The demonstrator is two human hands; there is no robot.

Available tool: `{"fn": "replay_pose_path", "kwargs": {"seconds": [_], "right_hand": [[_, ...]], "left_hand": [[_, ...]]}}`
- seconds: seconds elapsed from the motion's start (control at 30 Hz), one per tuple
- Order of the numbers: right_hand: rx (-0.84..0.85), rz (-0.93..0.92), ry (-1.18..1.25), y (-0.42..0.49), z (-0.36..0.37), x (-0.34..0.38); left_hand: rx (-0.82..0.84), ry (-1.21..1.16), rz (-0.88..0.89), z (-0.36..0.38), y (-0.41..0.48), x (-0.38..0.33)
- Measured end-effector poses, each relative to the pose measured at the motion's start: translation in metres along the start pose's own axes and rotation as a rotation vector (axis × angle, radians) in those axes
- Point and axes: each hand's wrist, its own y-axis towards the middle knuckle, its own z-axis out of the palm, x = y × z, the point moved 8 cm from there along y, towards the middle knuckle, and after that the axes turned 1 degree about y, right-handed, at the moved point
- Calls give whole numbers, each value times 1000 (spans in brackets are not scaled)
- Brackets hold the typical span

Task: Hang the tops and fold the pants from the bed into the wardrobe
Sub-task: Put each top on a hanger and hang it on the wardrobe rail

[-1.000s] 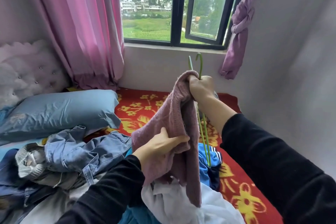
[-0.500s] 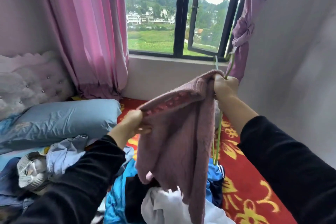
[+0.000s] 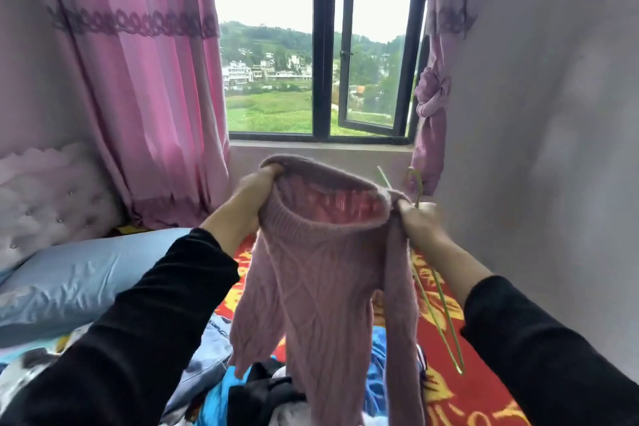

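Observation:
A mauve knitted sweater (image 3: pixel 325 287) hangs in the air above the bed, its hem stretched open between my hands. My left hand (image 3: pixel 257 195) grips the left edge of the opening. My right hand (image 3: pixel 420 223) grips the right edge together with a thin green hanger (image 3: pixel 437 308), which dangles down behind the sweater with its hook sticking up past my fist. Below lies a pile of clothes (image 3: pixel 249 387): denim, blue, black and white pieces. The wardrobe is not in view.
The bed has a red sheet with yellow flowers (image 3: pixel 460 401) and a blue pillow (image 3: pixel 79 284) at left by a tufted headboard (image 3: pixel 45 197). Pink curtains (image 3: pixel 145 97) flank a partly open window (image 3: pixel 366 79). A wall (image 3: pixel 553 114) stands close on the right.
My left hand has risen from the sweater's lower part to its edge and pulled left, spreading the opening wide. The view has tilted up toward the window.

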Motion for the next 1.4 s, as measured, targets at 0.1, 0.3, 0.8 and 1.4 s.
{"fn": "replay_pose_path", "kwargs": {"seconds": [0.1,0.3,0.8,1.4], "right_hand": [[76,40,-40,-12,14,-38],[68,64,451,-12,3,-1],[222,-91,1025,-57,10,109],[367,-73,647,-71,67,6]], "left_hand": [[20,64,-100,4,22,58],[25,212,-145,18,-18,84],[43,289,-114,25,-12,82],[6,78,-150,6,-10,75]]}}
